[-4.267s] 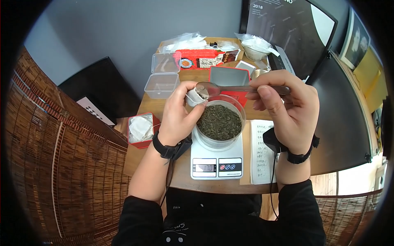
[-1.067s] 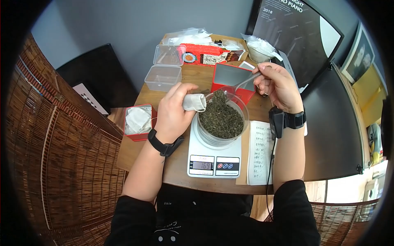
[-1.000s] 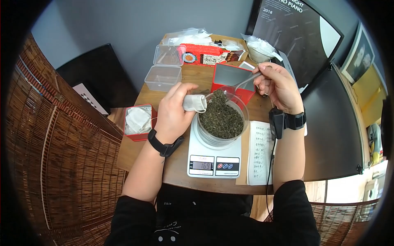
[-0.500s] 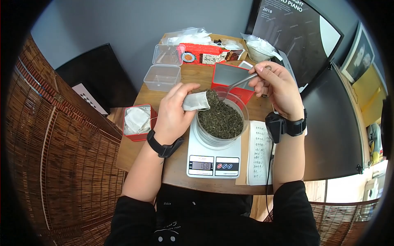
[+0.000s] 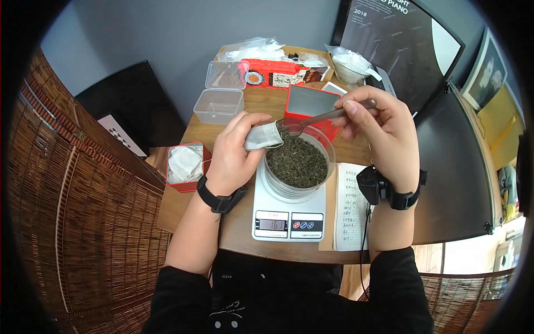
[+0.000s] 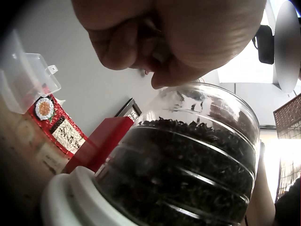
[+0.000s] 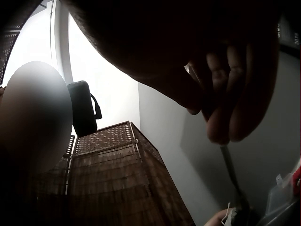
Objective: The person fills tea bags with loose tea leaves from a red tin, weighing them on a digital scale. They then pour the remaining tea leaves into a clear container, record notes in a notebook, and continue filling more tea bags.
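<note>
My left hand (image 5: 229,153) holds a small white tea bag (image 5: 261,137) sideways above the left rim of a clear round jar (image 5: 292,193). Dark dried tea leaves (image 5: 300,161) fill much of the jar, seen through its ribbed wall in the left wrist view. In my right hand (image 5: 392,131) a brown spoon (image 5: 325,116) is pinched near its handle end. Its bowl, with leaves around it, meets the bag's open mouth. Under the jar, a white kitchen scale (image 5: 261,201) shows 161. The right wrist view has the spoon handle (image 7: 230,167) below dark fingers.
Left on the table is a red tin (image 5: 186,183) of white bags. Behind the jar stand an open red box (image 5: 314,101) and a clear plastic box (image 5: 218,107). A notebook (image 5: 349,211) lies right of the scale. Red packaging (image 5: 275,73) and a bowl (image 5: 351,73) sit farther back.
The spoon has scooped leaves from the jar and moved left to the bag's mouth, its handle now lower. The scale reading has fallen from 170 to 161. The left hand has barely moved lately.
</note>
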`<state>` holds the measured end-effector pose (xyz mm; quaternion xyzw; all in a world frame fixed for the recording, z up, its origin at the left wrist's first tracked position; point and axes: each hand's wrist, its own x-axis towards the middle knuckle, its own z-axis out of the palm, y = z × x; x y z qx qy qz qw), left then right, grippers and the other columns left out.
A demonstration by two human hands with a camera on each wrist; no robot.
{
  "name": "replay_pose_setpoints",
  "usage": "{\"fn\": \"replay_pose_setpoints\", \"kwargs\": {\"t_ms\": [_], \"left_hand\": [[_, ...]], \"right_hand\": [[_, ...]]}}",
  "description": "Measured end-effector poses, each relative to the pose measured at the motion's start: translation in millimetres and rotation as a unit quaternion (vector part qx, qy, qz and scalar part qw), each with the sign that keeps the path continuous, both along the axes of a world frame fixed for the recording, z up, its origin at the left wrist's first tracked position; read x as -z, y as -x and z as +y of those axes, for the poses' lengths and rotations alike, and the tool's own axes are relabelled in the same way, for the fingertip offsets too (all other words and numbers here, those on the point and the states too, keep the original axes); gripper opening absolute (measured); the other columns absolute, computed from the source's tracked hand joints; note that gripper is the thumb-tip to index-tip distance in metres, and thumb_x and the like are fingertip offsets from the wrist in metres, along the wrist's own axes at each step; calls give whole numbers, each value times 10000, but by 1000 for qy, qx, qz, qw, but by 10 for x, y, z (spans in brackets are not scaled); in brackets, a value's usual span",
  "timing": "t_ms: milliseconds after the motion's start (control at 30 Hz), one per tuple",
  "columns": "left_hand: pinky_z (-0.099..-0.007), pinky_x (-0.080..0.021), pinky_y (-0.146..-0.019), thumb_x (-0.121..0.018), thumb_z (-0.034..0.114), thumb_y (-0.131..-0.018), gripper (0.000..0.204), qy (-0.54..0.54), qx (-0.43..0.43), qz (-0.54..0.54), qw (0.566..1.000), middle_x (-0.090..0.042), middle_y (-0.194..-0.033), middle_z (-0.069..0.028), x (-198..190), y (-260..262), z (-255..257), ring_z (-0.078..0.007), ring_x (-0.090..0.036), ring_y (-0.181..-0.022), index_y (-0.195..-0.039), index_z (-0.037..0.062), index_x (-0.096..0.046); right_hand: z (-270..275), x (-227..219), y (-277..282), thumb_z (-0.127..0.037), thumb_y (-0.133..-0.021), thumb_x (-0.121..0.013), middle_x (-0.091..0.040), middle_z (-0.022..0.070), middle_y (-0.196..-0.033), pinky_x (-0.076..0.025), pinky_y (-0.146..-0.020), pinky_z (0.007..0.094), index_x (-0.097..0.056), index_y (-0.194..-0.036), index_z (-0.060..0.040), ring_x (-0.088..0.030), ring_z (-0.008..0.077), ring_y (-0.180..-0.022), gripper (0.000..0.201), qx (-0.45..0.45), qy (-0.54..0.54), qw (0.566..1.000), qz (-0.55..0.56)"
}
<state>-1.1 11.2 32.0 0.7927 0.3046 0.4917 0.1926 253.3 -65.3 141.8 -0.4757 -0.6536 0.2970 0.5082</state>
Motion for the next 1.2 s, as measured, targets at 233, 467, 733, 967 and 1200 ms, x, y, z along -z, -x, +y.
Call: {"fn": "replay_pose_setpoints", "kwargs": {"t_ms": [233, 467, 733, 967, 1200], "left_hand": [[-405, -525, -967, -562, -95, -782, 487, -9, 29, -6, 1000, -650, -1137, -193, 68, 24, 13, -390, -665, -1061, -1263, -16, -579], [-377, -539, -826, -549, -101, -847, 409, -7, 70, -21, 997, -626, -1109, -172, 135, 18, 67, -322, -658, -936, -1245, -11, -544], [-301, -525, -801, -609, -97, -932, 356, 32, 63, -26, 997, -625, -1190, -130, 98, 9, 23, -205, -640, -941, -1279, -23, -579], [-305, -552, -939, -677, -46, -988, 396, 42, 34, -25, 998, -701, -1268, -143, 133, 20, 23, -192, -700, -1106, -1376, -47, -601], [-313, -575, -816, -686, -24, -995, 347, 81, 42, -79, 993, -745, -1189, -131, 277, 19, 110, -186, -730, -987, -1338, -7, -638]], "right_hand": [[-159, -70, 84, -61, -1076, -664, -769, 102, -929, -567, -713, 237, -733, -1112, 53, -703, 105, -775, 138, -3, -31, 999, -18], [-247, -115, 94, -35, -1056, -679, -771, 117, -1001, -588, -728, 256, -742, -1107, 67, -730, 131, -825, 130, 9, -69, 996, -58], [-298, -129, 133, -56, -1051, -696, -775, 120, -982, -588, -731, 254, -750, -1113, 63, -730, 137, -813, 145, 10, -101, 994, -32], [-347, -139, 163, -106, -1056, -707, -782, 130, -967, -600, -715, 255, -748, -1102, 63, -751, 149, -794, 180, 12, -97, 995, -12], [-360, -134, 154, -173, -1069, -708, -789, 165, -931, -607, -697, 270, -730, -1124, 60, -763, 174, -770, 241, 23, -154, 987, 33]]}}
